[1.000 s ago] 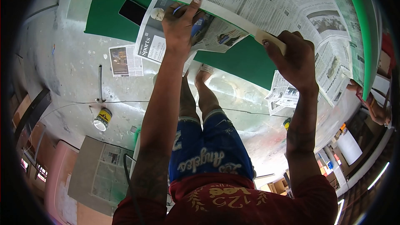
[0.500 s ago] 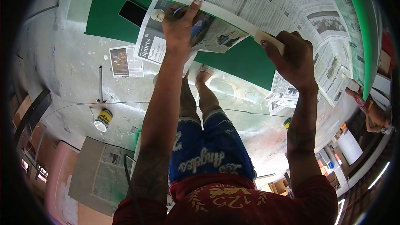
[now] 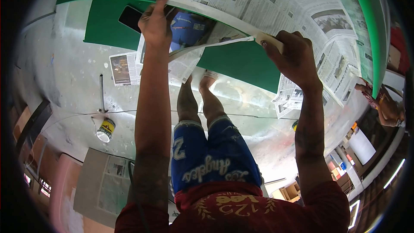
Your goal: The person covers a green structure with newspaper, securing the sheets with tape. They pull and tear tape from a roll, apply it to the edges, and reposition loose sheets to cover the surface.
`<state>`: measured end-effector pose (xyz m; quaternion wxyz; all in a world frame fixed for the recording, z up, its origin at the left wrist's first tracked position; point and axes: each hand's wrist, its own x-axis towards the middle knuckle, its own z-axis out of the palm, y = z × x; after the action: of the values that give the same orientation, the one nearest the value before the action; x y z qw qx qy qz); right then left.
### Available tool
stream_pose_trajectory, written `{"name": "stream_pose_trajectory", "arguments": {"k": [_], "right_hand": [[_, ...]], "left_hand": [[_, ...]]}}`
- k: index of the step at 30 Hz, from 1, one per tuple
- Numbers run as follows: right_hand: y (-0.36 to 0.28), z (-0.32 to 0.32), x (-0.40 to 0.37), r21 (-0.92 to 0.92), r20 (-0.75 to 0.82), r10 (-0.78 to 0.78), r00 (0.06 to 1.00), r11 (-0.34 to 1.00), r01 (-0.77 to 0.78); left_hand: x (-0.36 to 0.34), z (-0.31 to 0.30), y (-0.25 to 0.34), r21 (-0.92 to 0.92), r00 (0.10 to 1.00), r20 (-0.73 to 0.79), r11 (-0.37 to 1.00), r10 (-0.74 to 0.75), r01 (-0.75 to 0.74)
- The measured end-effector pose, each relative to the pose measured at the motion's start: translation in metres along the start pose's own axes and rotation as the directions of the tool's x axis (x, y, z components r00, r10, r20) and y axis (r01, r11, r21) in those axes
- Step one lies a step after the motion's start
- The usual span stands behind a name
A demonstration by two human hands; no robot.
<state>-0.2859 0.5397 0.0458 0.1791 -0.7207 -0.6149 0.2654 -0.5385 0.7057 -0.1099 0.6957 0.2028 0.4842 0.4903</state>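
My left hand (image 3: 154,25) is closed at the upper left, its thumb on the crumpled end of a pale masking tape strip (image 3: 215,14). The strip runs along the edge of a newspaper sheet (image 3: 254,0) on a green panel (image 3: 241,62). My right hand (image 3: 295,56) is wrapped round a beige roll of masking tape (image 3: 268,42), seen edge-on where the strip ends. Below the strip, a loose newspaper sheet (image 3: 187,67) hangs with a curled edge. Left-hand fingertips are partly hidden.
A black phone (image 3: 130,18) lies on green at the left. A paint can (image 3: 105,130) and a metal tube (image 3: 102,92) are on the stained floor, crossed by a thin cable (image 3: 241,114). Another person (image 3: 388,108) is at the far right, beyond a curved green edge (image 3: 371,30).
My left hand has moved left along the tape to its end. My right hand has shifted slightly left with the roll. The lower newspaper has folded, its edge now curled.
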Motion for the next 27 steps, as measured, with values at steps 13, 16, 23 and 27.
{"name": "stream_pose_trajectory", "arguments": {"k": [13, 16, 23, 27], "right_hand": [[0.012, -0.004, -0.005, 0.148, -0.057, 0.073, 0.996, 0.987, -0.064], [0.011, -0.006, -0.005, 0.229, -0.028, 0.103, 0.994, 0.969, -0.093], [0.023, -0.008, -0.001, 0.223, -0.071, -0.034, 0.997, 0.974, 0.049], [0.032, -0.005, 0.000, 0.220, -0.074, -0.138, 0.988, 0.964, 0.151]], "left_hand": [[-0.016, 0.018, -0.002, 0.050, 0.998, -0.042, 0.997, -0.055, 0.057], [-0.065, 0.025, -0.038, 0.314, 0.971, 0.156, 0.941, -0.181, 0.125], [-0.160, 0.038, -0.130, 0.701, 0.805, 0.455, 0.711, -0.380, -0.060], [-0.200, 0.057, -0.144, 0.251, 0.935, 0.287, 0.958, -0.208, 0.136]]}}
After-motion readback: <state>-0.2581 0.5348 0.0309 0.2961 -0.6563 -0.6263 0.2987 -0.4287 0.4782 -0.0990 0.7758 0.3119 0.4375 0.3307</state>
